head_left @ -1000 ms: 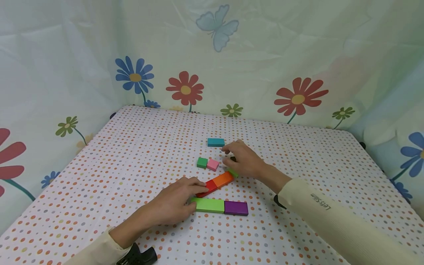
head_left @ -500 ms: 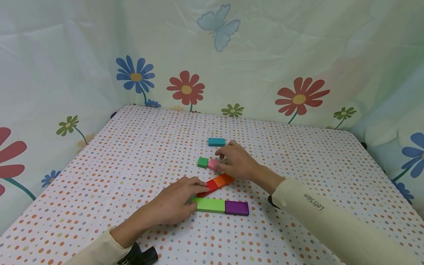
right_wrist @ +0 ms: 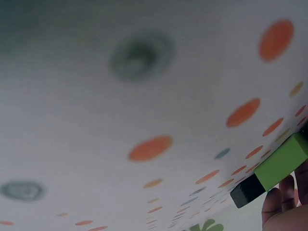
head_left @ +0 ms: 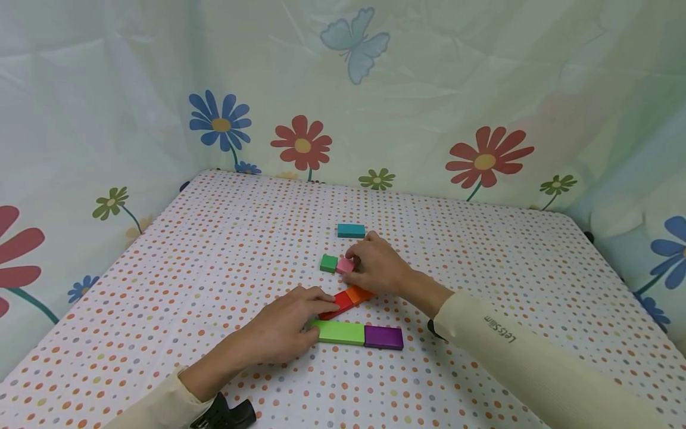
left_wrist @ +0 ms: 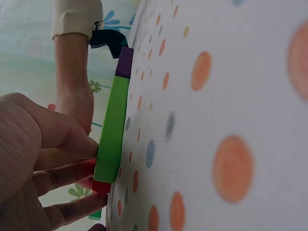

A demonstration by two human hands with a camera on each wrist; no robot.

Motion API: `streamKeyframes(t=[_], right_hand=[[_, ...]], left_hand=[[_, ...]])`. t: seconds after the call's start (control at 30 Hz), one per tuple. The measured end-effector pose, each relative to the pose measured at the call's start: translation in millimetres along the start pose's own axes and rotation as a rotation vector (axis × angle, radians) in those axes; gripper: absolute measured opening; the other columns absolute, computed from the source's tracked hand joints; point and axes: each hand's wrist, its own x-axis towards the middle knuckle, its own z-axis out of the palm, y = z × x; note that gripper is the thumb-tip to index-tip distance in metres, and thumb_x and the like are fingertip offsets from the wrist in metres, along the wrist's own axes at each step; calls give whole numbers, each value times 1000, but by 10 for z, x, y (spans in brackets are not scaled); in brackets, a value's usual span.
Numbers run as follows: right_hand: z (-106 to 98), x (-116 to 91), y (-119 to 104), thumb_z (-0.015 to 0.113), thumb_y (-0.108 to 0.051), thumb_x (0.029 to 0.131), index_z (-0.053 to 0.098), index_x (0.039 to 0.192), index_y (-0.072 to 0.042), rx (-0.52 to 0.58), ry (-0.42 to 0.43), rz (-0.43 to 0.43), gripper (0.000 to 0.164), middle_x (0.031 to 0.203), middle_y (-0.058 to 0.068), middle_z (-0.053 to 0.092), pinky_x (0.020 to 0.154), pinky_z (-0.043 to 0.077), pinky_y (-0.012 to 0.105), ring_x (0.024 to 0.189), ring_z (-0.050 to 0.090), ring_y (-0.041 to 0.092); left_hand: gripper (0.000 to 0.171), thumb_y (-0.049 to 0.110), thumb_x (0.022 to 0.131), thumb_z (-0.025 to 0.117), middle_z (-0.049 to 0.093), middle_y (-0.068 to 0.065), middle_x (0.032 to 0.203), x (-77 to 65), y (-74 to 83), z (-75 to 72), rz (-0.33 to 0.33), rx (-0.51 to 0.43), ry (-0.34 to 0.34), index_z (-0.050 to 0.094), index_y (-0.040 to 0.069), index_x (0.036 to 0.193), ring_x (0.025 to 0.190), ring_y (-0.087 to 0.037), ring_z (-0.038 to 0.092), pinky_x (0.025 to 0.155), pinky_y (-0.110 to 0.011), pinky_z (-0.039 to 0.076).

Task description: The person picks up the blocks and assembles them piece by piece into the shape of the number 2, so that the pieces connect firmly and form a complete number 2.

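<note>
My left hand (head_left: 281, 325) rests its fairly straight fingers on a red block (head_left: 342, 301), with an orange block (head_left: 360, 295) joined end to end beyond it. Its thumb touches the light green bar (head_left: 340, 332), which has a purple block (head_left: 383, 338) at its right end. My right hand (head_left: 380, 265) has thumb and forefinger at opposite edges of a small pink block (head_left: 345, 266), beside a green block (head_left: 329, 263). In the right wrist view, a lime block (right_wrist: 283, 161) with a black block (right_wrist: 248, 191) at its end lies near that hand's fingers; both are hidden in the head view.
A teal block (head_left: 351, 230) lies farther back, just beyond the right hand. The table (head_left: 241, 226) wears a dotted cloth. Flower-printed curtains (head_left: 418, 89) hang behind it and at both sides.
My right hand has moved left from beside the lime and black blocks to the pink block, its fingertips coming round it. My left hand has stayed on the red block.
</note>
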Motion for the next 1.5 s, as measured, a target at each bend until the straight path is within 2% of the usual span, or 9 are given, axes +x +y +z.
streamKeyframes(t=[0.7,1.03,1.5], right_hand=[[-13,-2,7,79,-27,87,73,114,-6,34,29,-23,35,97,1,69,77,45,30,98,47,19],[-82,-9,32,77,-30,90,74,115,-6,37,59,-23,35,101,3,71,83,47,35,102,47,20],[-122,10,160,77,-29,90,73,114,-5,41,109,4,34,103,3,71,82,48,34,103,47,20]], left_hand=[[47,6,90,61,58,2,139,-10,3,-9,4,8,1,66,14,136,126,-21,52,100,-45,46],[47,9,91,60,57,3,141,-3,-9,-2,-4,18,-8,65,16,138,127,-18,51,101,-44,46],[47,8,90,59,57,4,140,-5,-5,6,7,13,2,66,16,136,125,-17,52,99,-43,47]])
